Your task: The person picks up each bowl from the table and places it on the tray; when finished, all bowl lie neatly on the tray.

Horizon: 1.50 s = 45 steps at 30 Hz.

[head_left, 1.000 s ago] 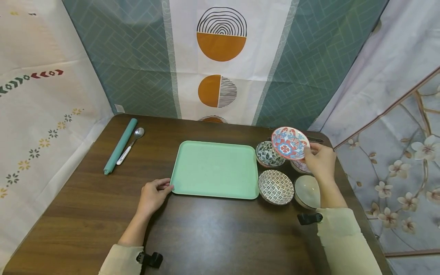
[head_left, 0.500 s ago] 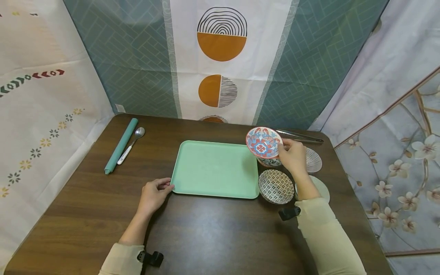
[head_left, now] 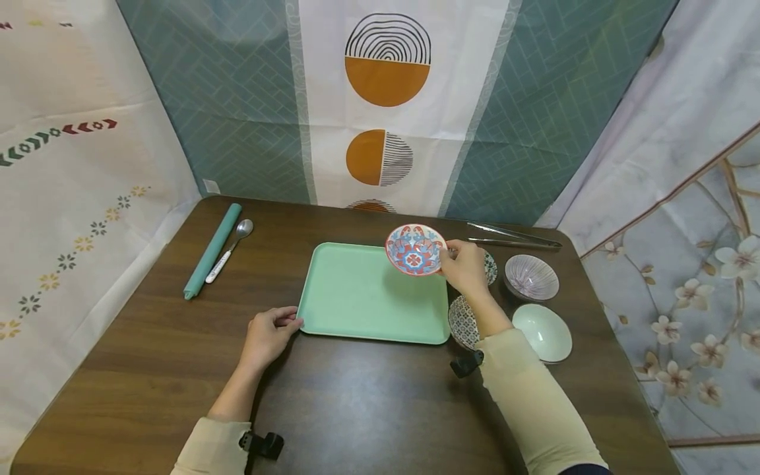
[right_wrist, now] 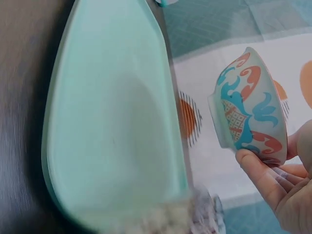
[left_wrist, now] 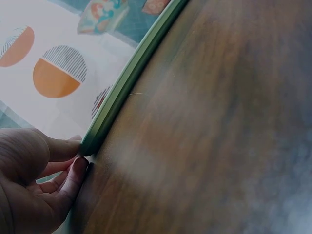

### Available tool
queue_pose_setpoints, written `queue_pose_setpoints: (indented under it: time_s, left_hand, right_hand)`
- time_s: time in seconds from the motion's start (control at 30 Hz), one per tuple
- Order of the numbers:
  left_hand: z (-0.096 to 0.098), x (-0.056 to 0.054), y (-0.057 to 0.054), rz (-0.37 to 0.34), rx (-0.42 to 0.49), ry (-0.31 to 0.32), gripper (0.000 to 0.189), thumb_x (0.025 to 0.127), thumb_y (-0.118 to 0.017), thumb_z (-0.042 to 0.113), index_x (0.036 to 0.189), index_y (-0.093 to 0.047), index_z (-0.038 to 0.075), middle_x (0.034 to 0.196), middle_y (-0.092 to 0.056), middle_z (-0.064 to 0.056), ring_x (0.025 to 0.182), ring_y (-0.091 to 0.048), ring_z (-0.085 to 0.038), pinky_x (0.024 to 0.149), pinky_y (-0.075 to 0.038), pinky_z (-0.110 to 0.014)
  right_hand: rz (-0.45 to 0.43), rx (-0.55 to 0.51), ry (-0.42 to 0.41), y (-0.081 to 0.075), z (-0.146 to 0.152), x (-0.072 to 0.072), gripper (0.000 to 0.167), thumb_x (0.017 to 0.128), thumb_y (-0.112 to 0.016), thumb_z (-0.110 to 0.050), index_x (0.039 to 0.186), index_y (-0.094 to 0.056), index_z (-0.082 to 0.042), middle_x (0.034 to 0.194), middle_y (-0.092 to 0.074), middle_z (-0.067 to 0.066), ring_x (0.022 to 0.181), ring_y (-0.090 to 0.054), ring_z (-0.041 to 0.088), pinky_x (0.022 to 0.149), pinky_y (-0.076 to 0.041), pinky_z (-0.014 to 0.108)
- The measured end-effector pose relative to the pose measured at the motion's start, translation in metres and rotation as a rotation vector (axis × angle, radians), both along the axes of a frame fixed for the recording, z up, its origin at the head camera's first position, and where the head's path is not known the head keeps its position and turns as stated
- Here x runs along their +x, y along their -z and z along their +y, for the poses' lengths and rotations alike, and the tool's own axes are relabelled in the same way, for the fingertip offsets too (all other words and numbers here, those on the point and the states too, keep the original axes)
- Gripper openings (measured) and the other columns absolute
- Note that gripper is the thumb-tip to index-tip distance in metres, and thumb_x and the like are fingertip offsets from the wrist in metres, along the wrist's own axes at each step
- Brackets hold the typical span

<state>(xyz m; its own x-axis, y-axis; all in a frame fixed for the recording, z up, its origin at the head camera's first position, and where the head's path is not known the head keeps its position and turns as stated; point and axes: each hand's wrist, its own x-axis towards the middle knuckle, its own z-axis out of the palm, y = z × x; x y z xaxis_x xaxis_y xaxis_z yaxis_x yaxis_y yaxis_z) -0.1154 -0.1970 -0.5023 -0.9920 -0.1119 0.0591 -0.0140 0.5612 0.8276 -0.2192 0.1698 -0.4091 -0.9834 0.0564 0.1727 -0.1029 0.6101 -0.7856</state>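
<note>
Evidently lifted: the red-and-blue patterned bowl (head_left: 415,251) is held above the far right part of the green tray (head_left: 350,297), and a soft shadow is cast on the tray beneath it. Its right side is pinched by the right grip (head_left: 466,264); in the right wrist view one digit is laid under the outer wall and another is set at the rim. By this hold the foot is left uncovered and faced toward the tray, probably so that nothing is trapped under the base.

Near left corner of the tray is pinched by the left grip (head_left: 270,338), thumb and fingertip being brought to the edge; the tray is presumably steadied by this. It is laid flat on the bench (head_left: 368,409).

Right of the tray, four more bowls are grouped mouth up, presumably for easy reach from the right. The checked bowl (head_left: 462,320) is set just beside the near right corner; the leaf-patterned bowl (head_left: 491,267), farther back, is mostly hidden. Beyond these, the striped bowl (head_left: 531,277) is placed far, the pale bowl (head_left: 541,332) near. Apparent metal tongs (head_left: 515,233) are laid behind.

Far left, a spoon (head_left: 220,265) and teal roll (head_left: 212,251) are laid side by side, perhaps kept out of the way.
</note>
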Motion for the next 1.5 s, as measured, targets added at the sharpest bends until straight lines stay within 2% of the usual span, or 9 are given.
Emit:
queue_pose_setpoints:
  time_s: [0.27,0.43,0.53,0.83,1.17,1.27,1.4,1.5]
  left_hand:
    - [-0.002,0.003,0.001,-0.008,-0.010,-0.010,0.030,0.091,-0.077,0.009,0.116,-0.072,-0.007,0.099,-0.074,-0.018,0.091,-0.072,-0.030,0.073,-0.054,-0.021]
    - [-0.003,0.002,0.000,0.003,-0.019,-0.007,0.030,0.091,-0.077,0.009,0.116,-0.072,-0.007,0.098,-0.074,-0.018,0.091,-0.072,-0.030,0.074,-0.055,-0.025]
    - [-0.002,0.001,0.000,0.008,-0.022,-0.010,0.029,0.091,-0.077,0.009,0.115,-0.073,-0.006,0.097,-0.074,-0.017,0.089,-0.072,-0.029,0.073,-0.055,-0.024]
    - [0.002,-0.003,0.000,0.016,-0.011,-0.013,0.028,0.088,-0.079,0.007,0.112,-0.074,-0.006,0.093,-0.074,-0.015,0.085,-0.072,-0.026,0.070,-0.052,-0.018]
    - [0.004,-0.001,-0.001,0.029,-0.008,-0.006,0.026,0.088,-0.079,0.006,0.110,-0.075,-0.006,0.093,-0.074,-0.016,0.086,-0.072,-0.028,0.072,-0.053,-0.020]
    - [0.004,-0.001,-0.001,0.024,-0.003,-0.006,0.027,0.089,-0.079,0.006,0.111,-0.074,-0.007,0.094,-0.074,-0.017,0.086,-0.073,-0.028,0.072,-0.054,-0.021]
    - [0.004,0.000,-0.003,0.017,0.013,-0.007,0.027,0.089,-0.078,0.006,0.112,-0.073,-0.007,0.095,-0.074,-0.018,0.086,-0.073,-0.029,0.071,-0.053,-0.019]
    - [0.003,0.001,-0.004,0.013,0.018,-0.013,0.027,0.090,-0.077,0.006,0.113,-0.073,-0.007,0.095,-0.074,-0.018,0.087,-0.073,-0.029,0.070,-0.052,-0.017]
  right_hand:
    - [-0.093,-0.048,-0.045,0.019,-0.036,-0.013,0.031,0.099,-0.055,-0.008,0.122,-0.067,0.009,0.080,-0.072,0.021,0.064,-0.073,0.027,0.053,-0.055,0.026]
    - [-0.102,-0.022,-0.038,0.027,-0.059,-0.018,0.030,0.097,-0.057,-0.009,0.120,-0.069,0.005,0.075,-0.073,0.017,0.059,-0.072,0.021,0.052,-0.053,0.026]
    - [-0.114,-0.028,-0.039,0.031,-0.073,-0.021,0.030,0.097,-0.058,-0.010,0.121,-0.069,0.004,0.076,-0.073,0.015,0.060,-0.071,0.020,0.053,-0.053,0.026]
    - [-0.215,-0.150,-0.054,0.043,-0.106,-0.029,0.029,0.100,-0.058,-0.011,0.122,-0.067,0.005,0.078,-0.072,0.016,0.065,-0.073,0.022,0.057,-0.056,0.027]
    - [-0.291,-0.236,-0.073,0.053,-0.128,-0.036,0.029,0.101,-0.057,-0.009,0.124,-0.064,0.005,0.083,-0.073,0.018,0.069,-0.074,0.024,0.063,-0.059,0.030]
    - [-0.322,-0.328,-0.100,0.056,-0.133,-0.038,0.032,0.103,-0.057,-0.011,0.131,-0.061,0.005,0.093,-0.073,0.021,0.077,-0.075,0.025,0.068,-0.060,0.030]
    - [-0.413,-0.515,-0.205,0.059,-0.135,-0.041,0.042,0.107,-0.053,-0.015,0.145,-0.047,0.002,0.120,-0.068,0.024,0.105,-0.071,0.029,0.083,-0.058,0.031]
    - [-0.464,-0.562,-0.277,0.059,-0.134,-0.040,0.048,0.108,-0.050,-0.016,0.152,-0.037,0.000,0.136,-0.059,0.025,0.123,-0.062,0.032,0.093,-0.055,0.036]
